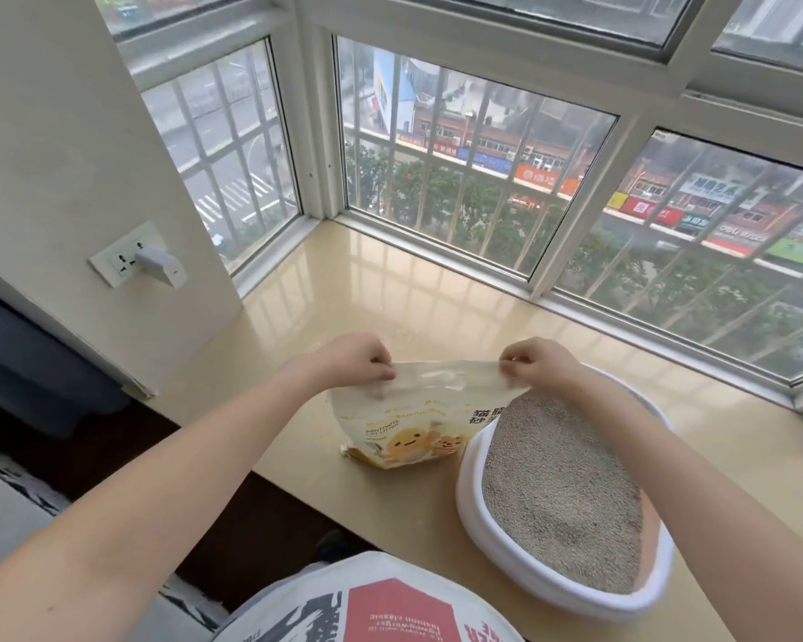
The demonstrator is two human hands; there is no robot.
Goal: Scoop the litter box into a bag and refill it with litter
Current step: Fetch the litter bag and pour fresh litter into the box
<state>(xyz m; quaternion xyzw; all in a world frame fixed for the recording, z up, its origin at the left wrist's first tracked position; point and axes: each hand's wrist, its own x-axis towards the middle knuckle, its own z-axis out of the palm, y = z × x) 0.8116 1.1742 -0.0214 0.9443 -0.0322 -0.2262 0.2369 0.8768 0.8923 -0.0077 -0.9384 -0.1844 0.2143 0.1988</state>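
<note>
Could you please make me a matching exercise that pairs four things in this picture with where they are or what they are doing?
Things:
1. left hand
2. right hand
3. litter box
4. plug

Places or states:
A. in the wall socket
B. pinching the litter bag's top left corner
C. on the sill, right of the bag, filled with grey litter
D. pinching the bag's top right corner

Pairs: 1-B, 2-D, 3-C, 4-A

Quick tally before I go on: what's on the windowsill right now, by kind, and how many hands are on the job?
Litter bag, upright, top edge pinched at both ends: 1
Litter box, white, holding grey litter: 1
Hands, left hand and right hand, both on the bag's top: 2
Total: 4
</note>
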